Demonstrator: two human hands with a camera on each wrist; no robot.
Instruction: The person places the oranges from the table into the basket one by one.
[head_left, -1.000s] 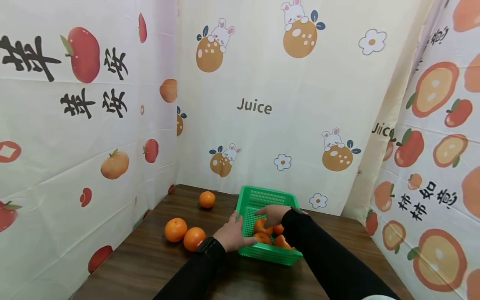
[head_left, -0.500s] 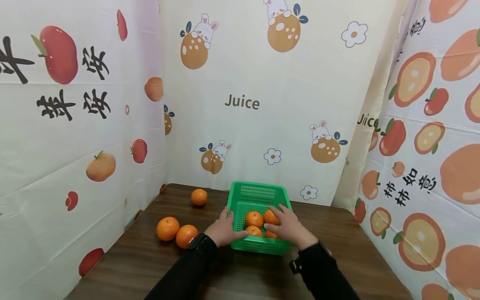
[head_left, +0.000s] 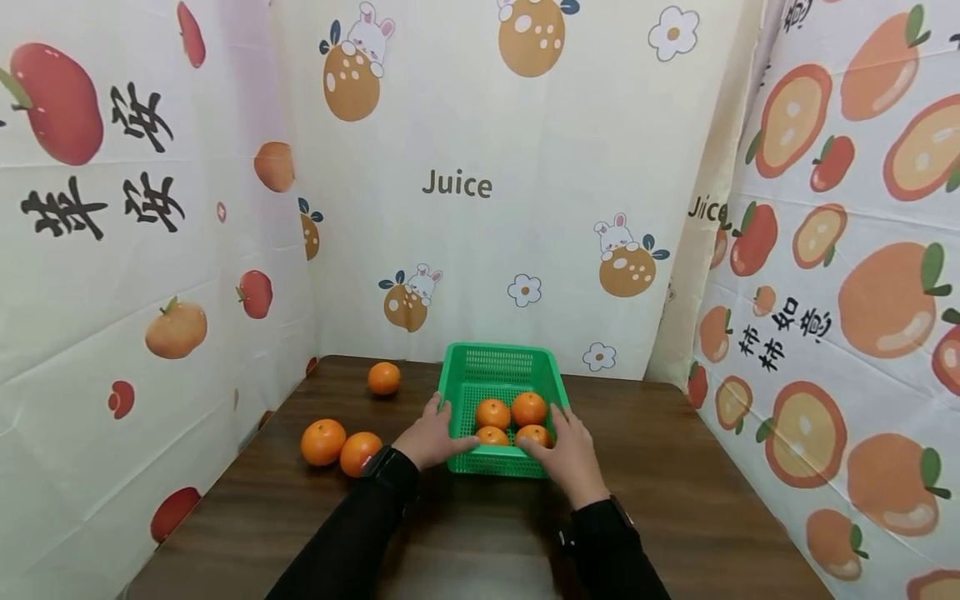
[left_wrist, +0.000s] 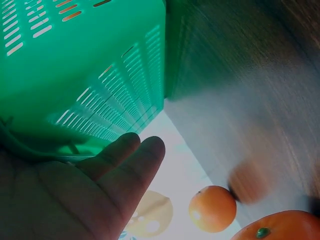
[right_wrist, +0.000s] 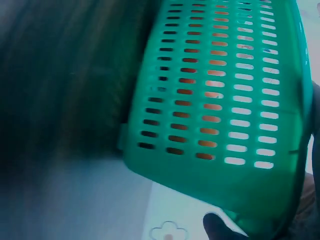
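A green plastic basket (head_left: 498, 463) with slotted walls stands on the table, and several oranges (head_left: 492, 414) sit inside its near half. At its near left corner is my left hand (head_left: 429, 435), with the thumb over the near rim. In the left wrist view, straight fingers (left_wrist: 131, 167) lie along the outside of the wall; the thumb is hidden. My right hand (head_left: 572, 457) holds the near right corner, its thumb over the near rim. A dark fingertip (right_wrist: 216, 226) shows below the rim in the right wrist view; the other fingers are mostly hidden.
Two loose oranges (head_left: 323, 442) lie side by side left of the basket. Another orange (head_left: 384, 378) sits farther back, near the table's far left corner. Fruit-printed curtains (head_left: 465, 242) stand behind and on both sides of the dark wooden table (head_left: 660, 492).
My right hand has drawn back from inside the basket to its near right corner, uncovering the oranges. My left hand stays at the left corner. The head view has shifted to the right.
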